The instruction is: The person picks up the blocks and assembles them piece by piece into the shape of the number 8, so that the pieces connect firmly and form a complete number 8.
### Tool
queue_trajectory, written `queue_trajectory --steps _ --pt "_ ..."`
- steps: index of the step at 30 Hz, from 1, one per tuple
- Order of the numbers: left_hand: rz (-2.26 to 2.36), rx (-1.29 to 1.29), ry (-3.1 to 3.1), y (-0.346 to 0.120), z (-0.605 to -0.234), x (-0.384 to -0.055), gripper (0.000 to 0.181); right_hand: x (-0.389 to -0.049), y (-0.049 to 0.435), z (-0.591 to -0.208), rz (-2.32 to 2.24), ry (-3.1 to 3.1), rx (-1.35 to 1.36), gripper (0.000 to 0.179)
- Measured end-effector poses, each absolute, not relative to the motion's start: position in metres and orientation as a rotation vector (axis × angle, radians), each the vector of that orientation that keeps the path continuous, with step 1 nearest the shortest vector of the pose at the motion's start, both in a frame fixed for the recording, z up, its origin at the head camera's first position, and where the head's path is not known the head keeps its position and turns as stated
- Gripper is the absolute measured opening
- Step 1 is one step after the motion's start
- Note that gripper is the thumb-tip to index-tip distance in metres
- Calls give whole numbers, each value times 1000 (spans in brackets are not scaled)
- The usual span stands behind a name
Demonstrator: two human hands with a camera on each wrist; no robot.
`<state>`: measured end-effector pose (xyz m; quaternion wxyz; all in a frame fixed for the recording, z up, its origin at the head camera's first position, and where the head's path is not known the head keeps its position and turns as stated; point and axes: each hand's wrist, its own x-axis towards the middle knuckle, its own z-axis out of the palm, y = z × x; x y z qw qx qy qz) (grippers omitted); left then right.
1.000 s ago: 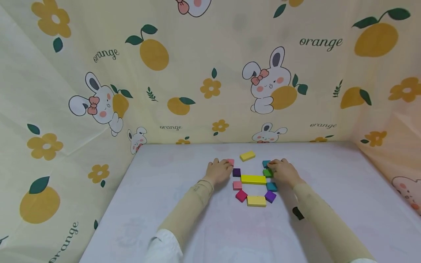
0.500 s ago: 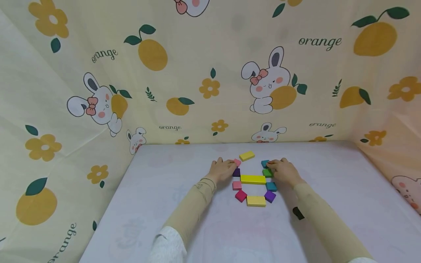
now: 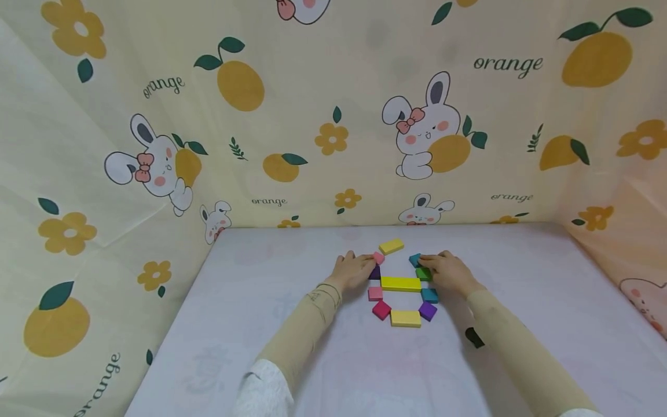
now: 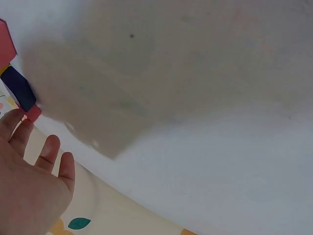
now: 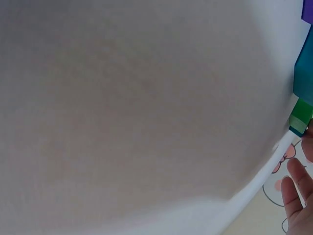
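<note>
In the head view my left hand [image 3: 351, 272] touches a small pink block [image 3: 378, 258] at the upper left of a block outline. Its fingers look extended in the left wrist view, fingertips beside the pink block [image 4: 33, 112]; the thumb is hidden. A dark purple block [image 3: 374, 272] lies just below those fingertips. My right hand [image 3: 450, 272] rests its fingertips against a tilted teal block [image 3: 415, 260] at the upper right. Right below it sits a green block [image 3: 423, 274]. Between the two upper blocks and farther back lies a slanted yellow block [image 3: 391, 247].
A long bright yellow block [image 3: 400, 284] crosses the middle. Nearer are a pink block [image 3: 375, 293], a teal block [image 3: 429, 296], a red block [image 3: 381, 310], a purple block [image 3: 428, 311] and a pale yellow block [image 3: 405, 318]. A patterned cloth [image 3: 292, 116] stands behind the white table [image 3: 208, 347].
Under my left fingers the upper pink block has shifted right and turned to a slant. The upper teal block has slid slightly left and tilted at my right fingertips.
</note>
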<state>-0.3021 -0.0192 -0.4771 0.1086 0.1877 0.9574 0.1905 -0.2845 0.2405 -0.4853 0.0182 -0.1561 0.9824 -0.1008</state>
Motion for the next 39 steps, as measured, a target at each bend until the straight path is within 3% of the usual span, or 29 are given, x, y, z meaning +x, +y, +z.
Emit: queue_trajectory --steps 39 --pt "297 712 2894 -24 -482 -296 49 -290 227 -484 -350 3046 -429 43"
